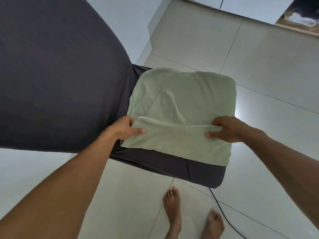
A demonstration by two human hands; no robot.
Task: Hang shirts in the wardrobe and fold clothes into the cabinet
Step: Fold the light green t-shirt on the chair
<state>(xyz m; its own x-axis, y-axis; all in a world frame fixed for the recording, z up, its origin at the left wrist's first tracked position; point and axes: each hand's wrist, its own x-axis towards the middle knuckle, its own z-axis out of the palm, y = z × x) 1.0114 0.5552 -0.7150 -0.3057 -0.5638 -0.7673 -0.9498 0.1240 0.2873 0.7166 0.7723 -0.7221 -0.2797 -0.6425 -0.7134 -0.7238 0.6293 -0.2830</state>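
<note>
A pale green garment [183, 100] lies partly folded on the seat of a dark grey covered chair [165, 167]. My left hand [126, 128] pinches a raised fold of the cloth at its left side, thumb on top. My right hand [227, 129] pinches the same fold at the right side. The fold runs between both hands across the near half of the garment. The garment's near right corner hangs slightly over the seat edge.
The chair's tall dark grey back [57, 71] fills the left. A white cabinet [195, 7] stands at the far top, with an open compartment holding clothes [303, 16] at top right. A black cable [224, 214] runs across the tiled floor beside my bare feet [172, 206].
</note>
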